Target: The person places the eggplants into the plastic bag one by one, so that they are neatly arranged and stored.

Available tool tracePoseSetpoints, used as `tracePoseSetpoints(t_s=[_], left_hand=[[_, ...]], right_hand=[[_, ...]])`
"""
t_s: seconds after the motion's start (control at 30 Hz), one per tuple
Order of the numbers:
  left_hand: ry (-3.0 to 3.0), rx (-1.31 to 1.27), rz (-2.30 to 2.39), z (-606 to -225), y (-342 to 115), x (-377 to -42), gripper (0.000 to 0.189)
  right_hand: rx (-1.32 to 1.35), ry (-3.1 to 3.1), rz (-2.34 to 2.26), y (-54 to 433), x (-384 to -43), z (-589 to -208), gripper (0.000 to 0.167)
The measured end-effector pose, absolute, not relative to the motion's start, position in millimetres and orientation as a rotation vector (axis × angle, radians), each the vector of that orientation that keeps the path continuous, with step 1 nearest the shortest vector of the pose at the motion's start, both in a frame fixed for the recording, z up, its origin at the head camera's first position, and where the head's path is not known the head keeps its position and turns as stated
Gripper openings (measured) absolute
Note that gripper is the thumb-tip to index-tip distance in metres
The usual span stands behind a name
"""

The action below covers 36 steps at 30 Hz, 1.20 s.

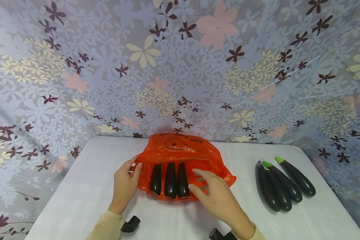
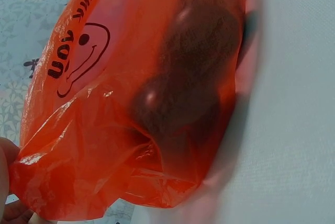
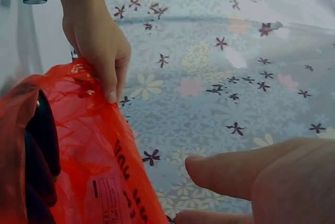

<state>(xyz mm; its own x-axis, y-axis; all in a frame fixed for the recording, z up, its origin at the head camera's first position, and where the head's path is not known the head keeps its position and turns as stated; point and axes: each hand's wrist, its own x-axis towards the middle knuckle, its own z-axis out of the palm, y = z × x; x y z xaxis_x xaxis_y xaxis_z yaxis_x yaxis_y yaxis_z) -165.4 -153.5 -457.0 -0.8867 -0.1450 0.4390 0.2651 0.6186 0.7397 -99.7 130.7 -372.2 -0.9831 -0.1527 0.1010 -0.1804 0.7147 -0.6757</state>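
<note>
A thin red plastic bag (image 1: 183, 146) with a printed smiley lies on the white table, its mouth facing me. Inside it three dark eggplants (image 1: 170, 183) lie side by side, their glossy round ends toward me. My left hand (image 1: 126, 183) pinches the bag's left edge between thumb and fingers, as the right wrist view also shows. At the right side of the mouth, my right hand (image 1: 214, 196) hovers with fingers spread and nothing held, beside the rightmost eggplant. In the left wrist view the eggplants (image 2: 193, 51) show dimly through the red film.
On the table's right side lie several more eggplants (image 1: 276, 186) with green stem ends, bunched together. The white table (image 1: 93, 173) meets a flower-patterned backdrop (image 1: 108, 83) behind the bag. A dark wrist-worn piece (image 1: 130, 224) juts out by the left sleeve.
</note>
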Motion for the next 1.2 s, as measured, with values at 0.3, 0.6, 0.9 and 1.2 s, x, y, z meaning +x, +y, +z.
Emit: tracePoseSetpoints(t_s=[0.3,0.6,0.9,1.2], left_hand=[[-2.395,-0.085,-1.208,-457,-153,-165,0.038],[-2.382,-0.099,-1.213,-457,-154,-164,0.037],[-2.373,-0.09,-1.21,-457,-154,-165,0.037],[-2.386,-0.089,-1.21,-457,-153,-165,0.037]], right_hand=[[0.238,-2.873,1.208,151,-95,-363,0.05],[0.207,-2.871,1.209,171,-90,-358,0.05],[0.197,-2.802,1.131,192,-86,-358,0.049],[0.074,-2.827,1.082,212,-85,-361,0.054]])
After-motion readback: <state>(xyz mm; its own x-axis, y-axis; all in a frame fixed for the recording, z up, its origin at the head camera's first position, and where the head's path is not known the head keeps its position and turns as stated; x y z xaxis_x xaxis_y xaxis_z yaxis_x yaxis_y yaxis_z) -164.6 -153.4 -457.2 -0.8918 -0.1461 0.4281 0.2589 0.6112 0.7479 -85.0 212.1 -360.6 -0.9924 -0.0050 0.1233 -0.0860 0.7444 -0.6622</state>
